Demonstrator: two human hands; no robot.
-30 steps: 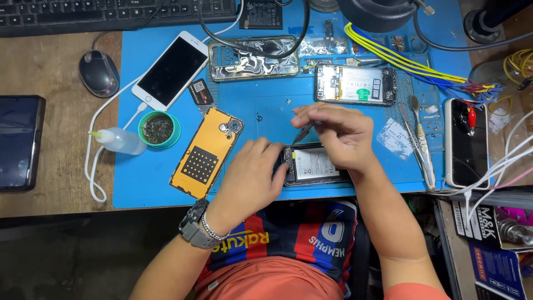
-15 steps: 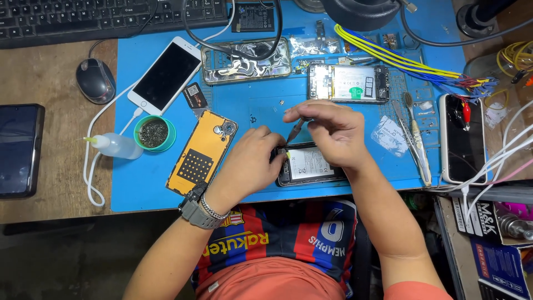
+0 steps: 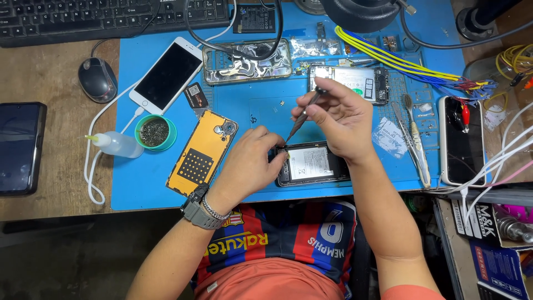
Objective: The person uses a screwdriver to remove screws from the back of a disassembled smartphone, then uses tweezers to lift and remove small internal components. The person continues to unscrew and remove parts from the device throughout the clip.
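The opened phone (image 3: 313, 163) lies back-up on the blue mat (image 3: 261, 111) at the near edge of the bench, its long axis running left to right, the pale battery label showing. The left hand (image 3: 250, 161) rests on its left end, fingers curled over the frame and pinning it flat. The right hand (image 3: 341, 119) hovers just above and beyond the phone, pinching a slim dark tool (image 3: 302, 116) between thumb and fingertips; the tool slants down and to the left, its tip meeting the phone's upper left corner right beside the left hand's fingers. So the phone sits below and toward the body from the right hand, and the left hand is the nearer one, already touching it.

Further out, an orange back cover (image 3: 201, 153) lies left of the left wrist, a white phone (image 3: 166, 75) beyond it, a second opened phone (image 3: 350, 83) behind the right hand, and tweezers (image 3: 413, 141) to the right.
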